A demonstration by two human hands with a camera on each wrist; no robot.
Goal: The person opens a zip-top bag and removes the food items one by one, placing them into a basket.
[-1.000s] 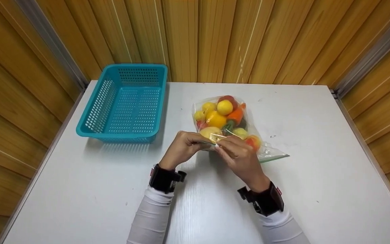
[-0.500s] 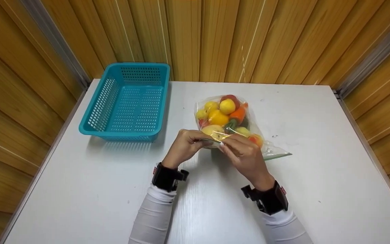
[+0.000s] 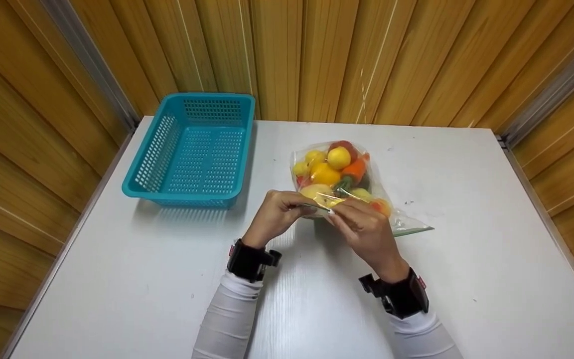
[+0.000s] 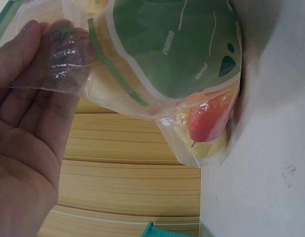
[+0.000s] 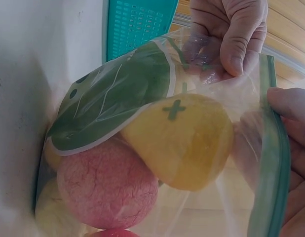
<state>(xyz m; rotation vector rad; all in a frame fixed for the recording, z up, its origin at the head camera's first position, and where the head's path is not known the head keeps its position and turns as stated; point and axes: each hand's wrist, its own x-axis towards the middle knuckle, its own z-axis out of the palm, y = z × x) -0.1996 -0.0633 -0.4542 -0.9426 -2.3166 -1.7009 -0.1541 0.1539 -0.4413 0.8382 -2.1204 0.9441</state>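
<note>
A clear zip bag (image 3: 381, 187) full of fruit and vegetables, which look like toys, lies on the table, its open end toward me. Inside I make out an orange carrot (image 3: 354, 172), several yellow round fruits and, in the right wrist view, a yellow pear-like fruit (image 5: 187, 143) and a pink round one (image 5: 108, 185). My left hand (image 3: 277, 214) pinches the bag's mouth on the left between thumb and fingers. Close beside it, my right hand (image 3: 366, 232) pinches the green zip strip (image 5: 276, 163). The bag's printed green label (image 4: 172, 49) shows in the left wrist view.
A turquoise perforated basket (image 3: 187, 196) stands at the back left of the white table (image 3: 466, 224), with nothing in it. Yellow wood-look panels (image 3: 317, 60) enclose the table at the back and both sides.
The whole head view has shifted slightly, so everything appears a little further right. Both hands keep their pinch on the bag's mouth, and the bag stays where it lies.
</note>
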